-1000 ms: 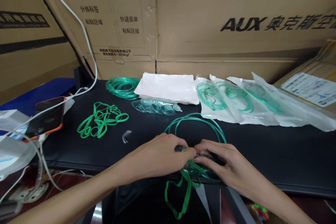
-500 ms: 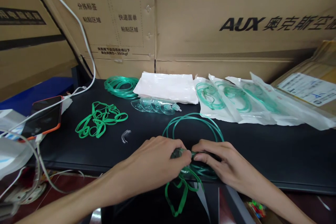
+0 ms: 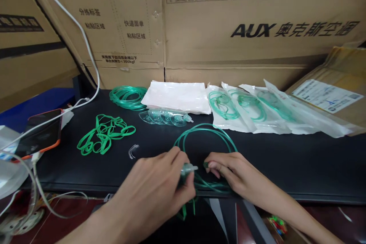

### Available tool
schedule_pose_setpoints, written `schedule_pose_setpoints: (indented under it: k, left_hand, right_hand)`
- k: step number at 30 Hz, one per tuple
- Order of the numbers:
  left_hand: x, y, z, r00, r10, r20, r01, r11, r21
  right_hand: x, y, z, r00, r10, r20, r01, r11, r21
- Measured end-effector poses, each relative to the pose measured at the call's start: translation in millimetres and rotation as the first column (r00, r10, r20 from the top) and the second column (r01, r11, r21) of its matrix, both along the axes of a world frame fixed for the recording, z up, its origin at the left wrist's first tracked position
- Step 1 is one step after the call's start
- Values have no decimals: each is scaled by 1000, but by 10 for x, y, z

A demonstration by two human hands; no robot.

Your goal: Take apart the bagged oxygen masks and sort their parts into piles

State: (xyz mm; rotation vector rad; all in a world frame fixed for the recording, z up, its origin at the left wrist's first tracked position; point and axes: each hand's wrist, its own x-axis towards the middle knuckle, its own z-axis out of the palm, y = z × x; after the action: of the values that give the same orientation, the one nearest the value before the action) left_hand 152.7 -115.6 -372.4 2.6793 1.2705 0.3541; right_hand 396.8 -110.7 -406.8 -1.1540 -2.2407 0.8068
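Note:
My left hand [image 3: 162,183] is closed around a clear green oxygen mask [image 3: 185,170], mostly hidden by my fingers. Its pale nozzle points right, toward my other hand. Beneath the fist, part of a green elastic strap [image 3: 184,211] hangs over the table edge. My right hand [image 3: 228,169] pinches the end of the green tubing [image 3: 206,164], with a small gap between that end and the nozzle. Loops of the tubing lie on the black table [image 3: 271,175] behind and between my hands.
Green straps [image 3: 104,137] and small bent metal strips [image 3: 132,151] lie left. Behind are coiled tubing [image 3: 127,97], stacked clear masks [image 3: 166,117], white pouches [image 3: 177,96] and several packed mask sets [image 3: 223,106]. A phone [image 3: 40,131] with cables sits far left; cardboard boxes [image 3: 197,49] stand behind.
My hands have drawn apart, leaving the mask's nozzle and the tubing end separated. My left hand has turned, exposing the nozzle, and less of the strap shows. The view has shifted slightly right.

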Motion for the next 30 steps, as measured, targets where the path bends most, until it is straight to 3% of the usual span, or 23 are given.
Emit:
schedule_pose_setpoints:
  k: [3, 6, 11, 15, 19, 22, 27, 30]
  left_hand:
    - [-242, 58, 104, 982, 146, 122, -149, 989, 11]
    - [-346, 231, 180, 940, 297, 170, -277, 952, -129]
    - [-233, 593, 89, 925, 348, 154, -312, 925, -218]
    - [-148, 696, -13, 920, 379, 94, -368, 922, -120]
    - [-126, 663, -55, 918, 393, 41, -395, 918, 35]
    - [-127, 652, -90, 925, 378, 40, -380, 922, 68]
    - [-121, 607, -134, 944, 329, 41, -330, 919, 216]
    - [-58, 478, -78, 974, 179, 141, -213, 935, 282]
  right_hand:
    - [-12, -19, 22, 997, -33, 75, 33, 999, 9]
    - [-29, -78, 48, 990, -68, 125, 65, 997, 28]
    - [-28, -137, 34, 971, -116, 209, 85, 985, 152]
    - [1, -136, 40, 973, -92, 213, 37, 968, 249]
    - [151, -236, 85, 964, -185, 193, 99, 918, 385]
    - [315, -352, 98, 940, -246, 236, 120, 887, 446]
    - [441, -486, 49, 907, -218, 362, 16, 874, 485]
    - [427, -512, 5, 897, -234, 375, 15, 864, 504]
